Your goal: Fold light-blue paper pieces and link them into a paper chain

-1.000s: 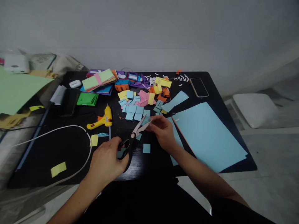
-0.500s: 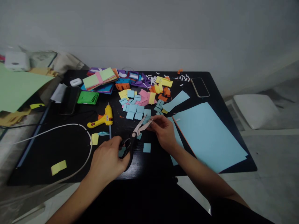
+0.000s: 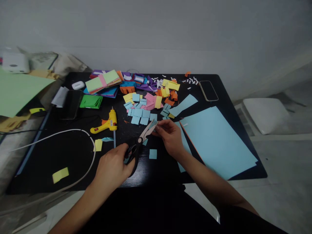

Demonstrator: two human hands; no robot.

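Note:
My left hand [image 3: 114,163] is closed round the black handles of a pair of scissors [image 3: 140,140], whose blades point up and to the right, slightly apart. Between and behind the blades shows a small piece of light blue paper [image 3: 153,123]. The fingers of my right hand [image 3: 170,135] pinch that piece at its right side, close to the blade tips. One light blue paper square [image 3: 153,154] lies alone below the blades. Beyond the scissors, several more light blue squares [image 3: 138,112] lie in a group. Part of another blue piece is hidden under the scissors.
Blue sheets [image 3: 216,139] cover the table's right side, with a phone [image 3: 209,90] behind them. A yellow glue gun [image 3: 107,123] lies left of centre. A white cable [image 3: 94,149] loops across the left. Folded coloured papers [image 3: 103,83] and white scraps [image 3: 159,84] line the back.
The scissor blades have come closer together over the blue paper piece. My left hand's grip on the handles has tightened a little; my right hand stays almost in place.

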